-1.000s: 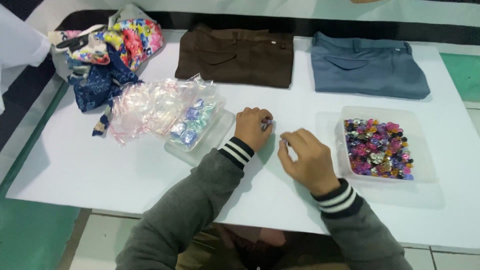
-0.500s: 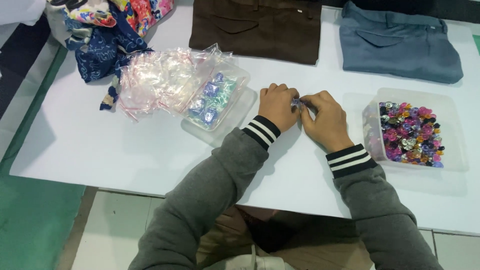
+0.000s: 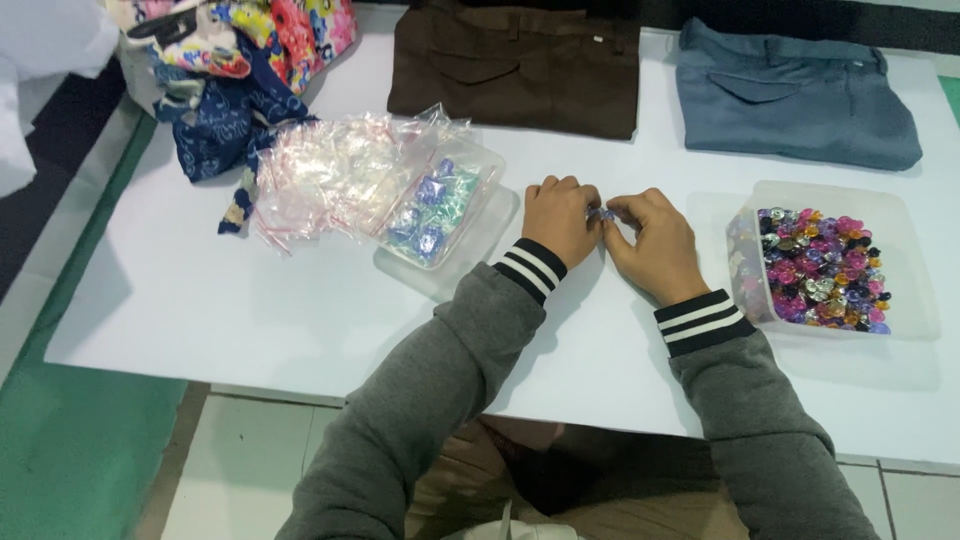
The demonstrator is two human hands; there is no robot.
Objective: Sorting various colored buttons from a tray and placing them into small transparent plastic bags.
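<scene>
Over the white desk (image 3: 200, 300), the left hand (image 3: 560, 218) and right hand (image 3: 650, 245) meet, fingers pinched shut on one small bluish bead (image 3: 606, 214).

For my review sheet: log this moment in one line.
left hand + right hand: pinch small blue piece | white table | tub of colourful pieces right
</scene>
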